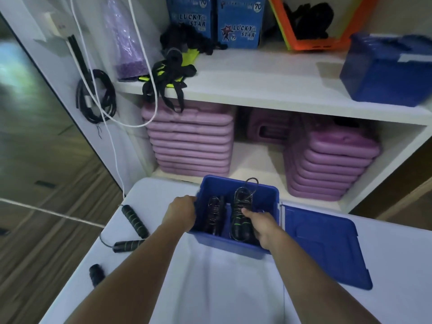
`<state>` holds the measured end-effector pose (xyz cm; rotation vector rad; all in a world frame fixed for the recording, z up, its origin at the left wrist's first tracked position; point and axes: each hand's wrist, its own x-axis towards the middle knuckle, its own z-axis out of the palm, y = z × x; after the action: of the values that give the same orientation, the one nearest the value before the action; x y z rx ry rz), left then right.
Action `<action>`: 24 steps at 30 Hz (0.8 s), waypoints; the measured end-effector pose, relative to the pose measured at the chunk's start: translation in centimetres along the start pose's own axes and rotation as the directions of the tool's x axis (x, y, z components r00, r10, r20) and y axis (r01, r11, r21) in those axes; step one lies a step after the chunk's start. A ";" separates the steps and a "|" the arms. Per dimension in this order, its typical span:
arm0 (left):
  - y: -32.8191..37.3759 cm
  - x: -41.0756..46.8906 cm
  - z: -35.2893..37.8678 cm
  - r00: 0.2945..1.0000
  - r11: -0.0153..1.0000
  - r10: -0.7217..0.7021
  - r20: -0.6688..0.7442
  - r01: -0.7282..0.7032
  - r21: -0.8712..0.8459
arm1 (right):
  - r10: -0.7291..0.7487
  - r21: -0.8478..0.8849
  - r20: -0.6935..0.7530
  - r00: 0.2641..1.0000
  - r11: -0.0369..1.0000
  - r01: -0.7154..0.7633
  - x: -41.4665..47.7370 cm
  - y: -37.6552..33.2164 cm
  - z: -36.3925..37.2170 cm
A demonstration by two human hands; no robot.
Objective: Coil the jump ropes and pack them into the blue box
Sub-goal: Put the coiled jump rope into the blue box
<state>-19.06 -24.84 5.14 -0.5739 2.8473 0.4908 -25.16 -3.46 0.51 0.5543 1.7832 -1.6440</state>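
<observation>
From the head camera, looking down past both forearms, the blue box (236, 244) sits open on the white bench (233, 288), and each hand has its own job there. The left hand (181, 211) is wrapped over the box's left rim, fingers closed on the wall, most likely to brace the box so it doesn't slide or tip while the other hand pushes in.

The right hand (260, 224) reaches down inside the box, clamped around a coiled jump rope (242, 206). It holds the bundle by the handles, with the wound cord standing up beyond the fingers and one loop poking above the far rim. Gripping the bundle tight like that looks meant to keep the coil from springing loose on the way down. Just left of this hand, between it and the bracing hand, a second coiled rope (214, 213) already lies in the box.

The blue lid (327, 246) lies flat on the bench just right of the right hand, out of the way of the opening. Well off to the left of the left hand, near the bench edge, a loose jump rope (134, 220) is still spread out uncoiled, so I'd say the packing is roughly midway.
</observation>
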 end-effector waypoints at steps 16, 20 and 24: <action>-0.8 0.8 1.2 0.997 0.999 0.032 -0.063 -0.030 0.036 | 0.097 -0.324 -0.074 0.993 0.939 -0.115 3.2 1.2 2.6; -1.0 0.7 1.1 0.997 0.999 0.041 -0.066 -0.039 0.030 | -0.025 -0.465 -0.111 0.994 0.885 -0.029 2.7 0.6 2.9; -1.0 0.7 1.1 0.996 0.998 0.050 -0.067 -0.048 0.028 | -0.060 -0.548 -0.102 0.993 0.837 -0.006 2.6 0.4 2.7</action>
<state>-19.17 -25.60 3.68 -0.5265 2.9340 0.4488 -26.21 -6.32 -1.64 0.3588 2.2328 -1.0443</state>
